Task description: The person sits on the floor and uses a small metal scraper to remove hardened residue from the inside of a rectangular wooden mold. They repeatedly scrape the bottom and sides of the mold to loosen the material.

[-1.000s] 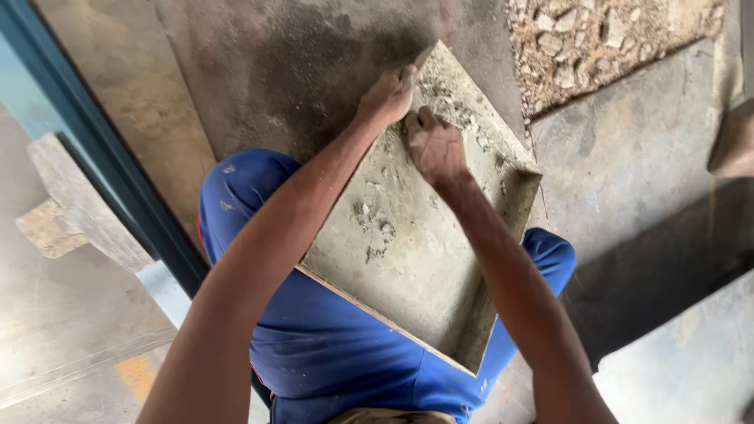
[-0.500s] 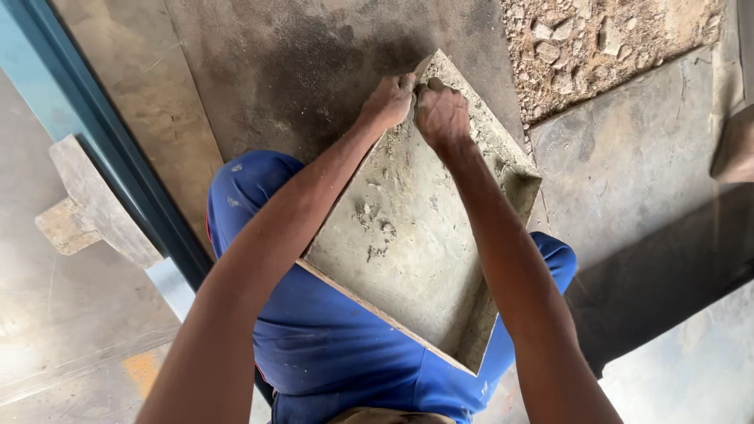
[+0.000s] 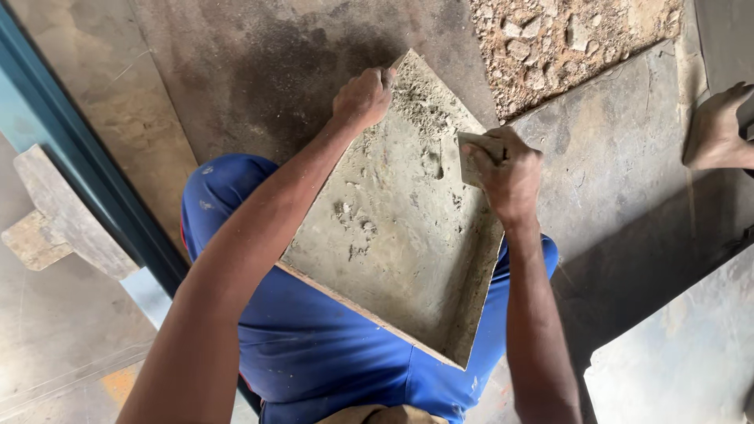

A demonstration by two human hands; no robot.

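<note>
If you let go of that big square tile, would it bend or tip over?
The tile looks stiff and flat, so it likely won't bend. It leans on the blue-trousered knees, steadied by the left hand, so it might tip. It probably chips if dropped.

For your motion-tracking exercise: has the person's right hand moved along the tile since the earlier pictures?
Yes. The right hand has slid from beside the left hand at the tile's top corner, down along its right edge.

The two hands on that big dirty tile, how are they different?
The left hand is a closed fist gripping the far top corner of the tile; the right hand sits lower, by the right edge, and clutches a small flat scraper pressed to the surface. The left hand holds no tool. Both are bare and touch the same mortar-crusted tile.
</note>
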